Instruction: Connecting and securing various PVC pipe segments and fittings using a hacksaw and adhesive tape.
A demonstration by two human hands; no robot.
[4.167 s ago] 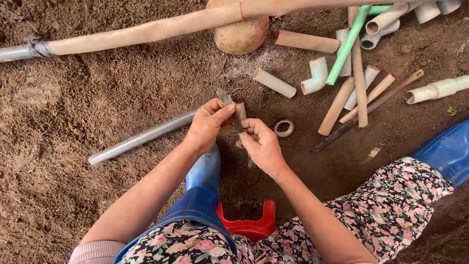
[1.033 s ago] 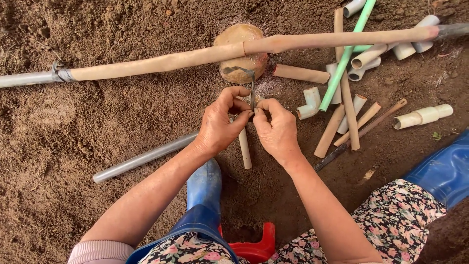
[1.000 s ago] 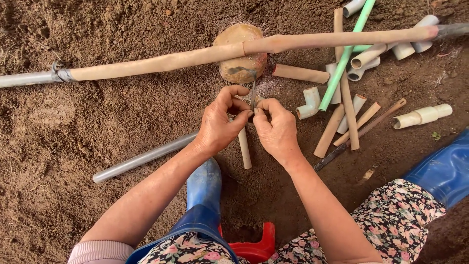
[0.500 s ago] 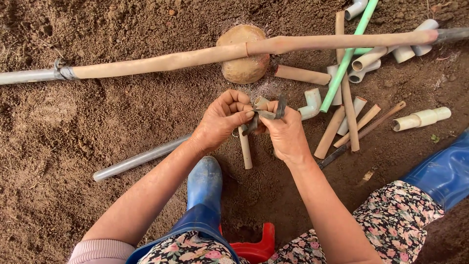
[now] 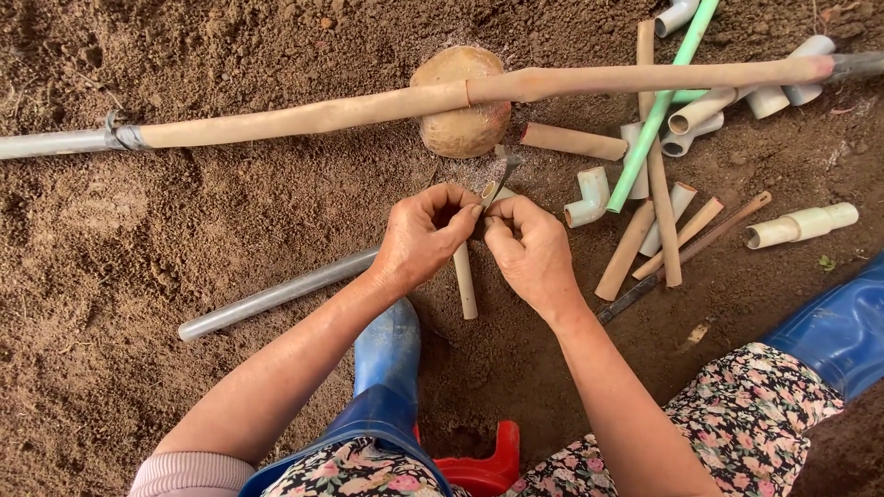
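While your left hand (image 5: 425, 235) and right hand (image 5: 529, 248) pinch one short, dusty tan pipe piece (image 5: 466, 285) at its top end, two blue boots (image 5: 387, 359) flank it.

Open soil (image 5: 138, 239) lies left; pipe offcuts (image 5: 645, 230) crowd the right, and the long pipe (image 5: 368, 109) bars the far side.

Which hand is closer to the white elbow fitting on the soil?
Right. The right hand lies just left of the white elbow fitting; the left hand is farther left, beyond the right hand.
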